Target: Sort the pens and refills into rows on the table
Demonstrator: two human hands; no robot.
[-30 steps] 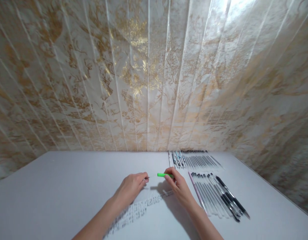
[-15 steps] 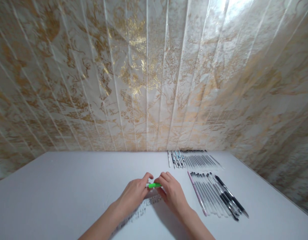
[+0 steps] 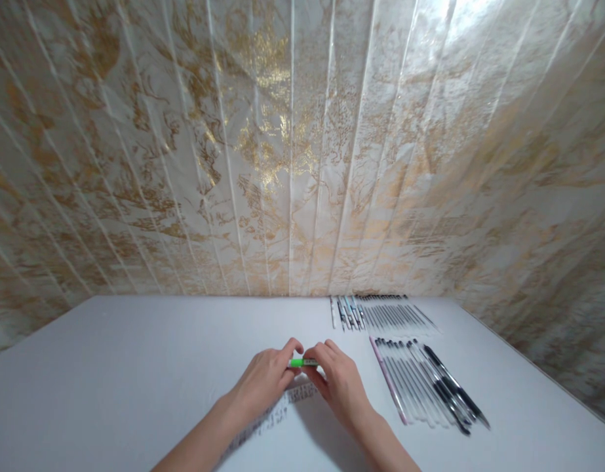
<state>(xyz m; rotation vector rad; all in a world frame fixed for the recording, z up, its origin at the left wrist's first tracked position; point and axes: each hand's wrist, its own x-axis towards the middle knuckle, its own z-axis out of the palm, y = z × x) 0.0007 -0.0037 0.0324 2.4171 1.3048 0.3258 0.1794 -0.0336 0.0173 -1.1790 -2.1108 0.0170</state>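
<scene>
Between my two hands is a short stretch of a bright green pen [image 3: 296,362], lying nearly level above the white surface; a grey, marked section shows at its right part. My left hand [image 3: 267,372] is closed round its left end, thumb and fingers near the tip. Closed on the right part is my right hand [image 3: 337,372], its fingertips pinching the barrel from above and below. Both ends of the pen are hidden in the fingers. Below the hands lie rows of small dark marks like handwriting [image 3: 302,392], partly covered by my left forearm.
To the right lies a row of pens and slim refills [image 3: 413,380], with a pink pen [image 3: 388,380] at its left edge and black pens [image 3: 457,387] at its right. Further back is another row of refills [image 3: 395,316] beside blue-and-white pens [image 3: 350,312]. A gold-patterned curtain [image 3: 292,164] hangs behind the white table [image 3: 159,347].
The green pen has shifted or turned slightly in the fingers; less green and more of the grey, marked section shows now. Both hands stay in nearly the same place.
</scene>
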